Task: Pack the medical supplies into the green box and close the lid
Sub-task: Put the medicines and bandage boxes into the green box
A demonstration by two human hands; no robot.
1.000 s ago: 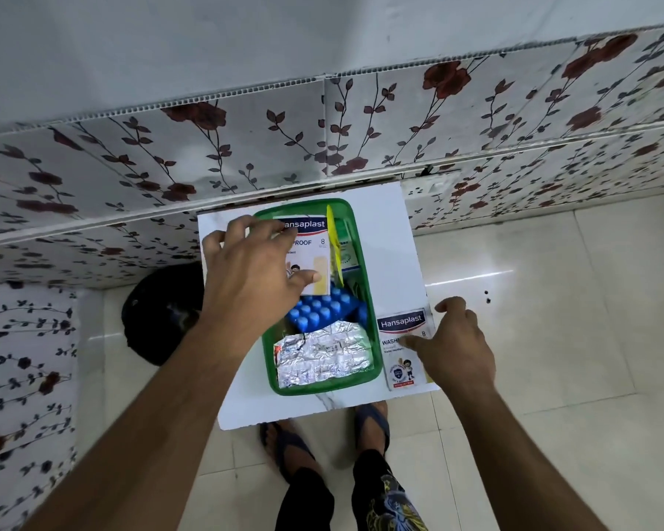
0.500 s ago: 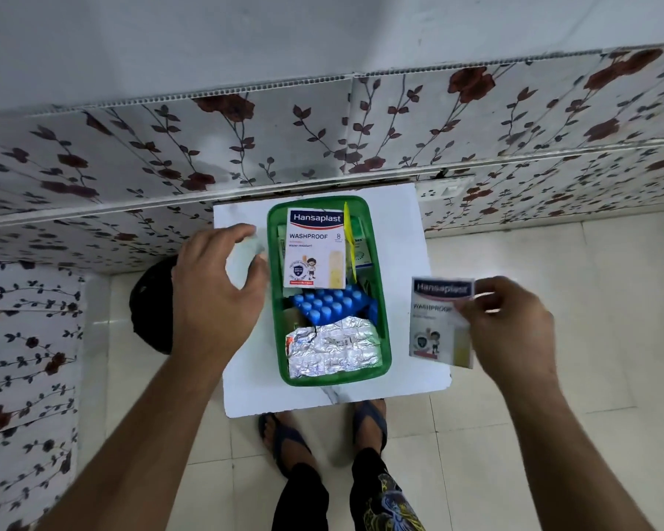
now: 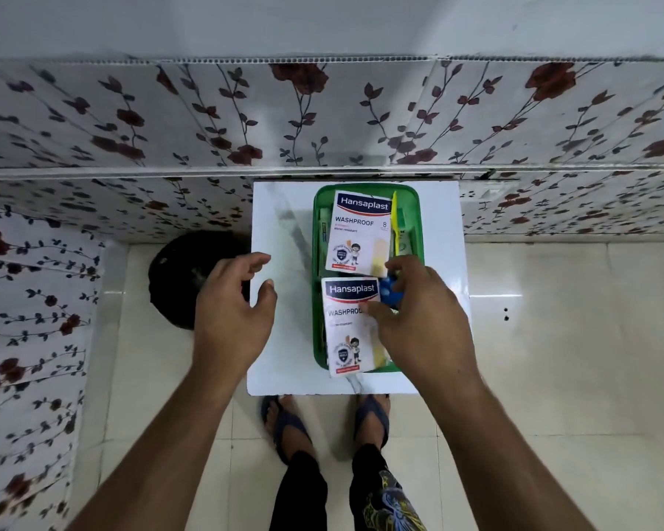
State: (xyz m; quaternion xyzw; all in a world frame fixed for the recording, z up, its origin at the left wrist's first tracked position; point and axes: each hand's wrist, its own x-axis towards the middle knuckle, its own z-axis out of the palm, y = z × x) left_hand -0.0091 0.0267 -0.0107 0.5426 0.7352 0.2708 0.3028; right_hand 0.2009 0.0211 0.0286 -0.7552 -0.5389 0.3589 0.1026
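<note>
The open green box (image 3: 365, 186) stands on a small white table (image 3: 280, 362). One Hansaplast plaster packet (image 3: 357, 231) lies flat in its far half, with a yellow strip (image 3: 395, 224) on edge beside it. My right hand (image 3: 422, 323) holds a second plaster packet (image 3: 347, 331) by its right edge, thumb on top, and the packet lies over the box's near half. A bit of a blue blister pack (image 3: 388, 293) shows under my fingers. My left hand (image 3: 231, 320) hovers open at the table's left edge, holding nothing. A faint see-through shape (image 3: 290, 228) left of the box may be the lid.
The table stands against a flower-patterned wall panel (image 3: 322, 120). A round black object (image 3: 181, 285) sits on the tiled floor left of the table. My feet in sandals (image 3: 284, 423) stand just under the table's near edge.
My right hand lifted the second plaster packet off the table's right side and brought it left over the box's near half, covering the foil. My left hand drew back from the box to the table's left edge.
</note>
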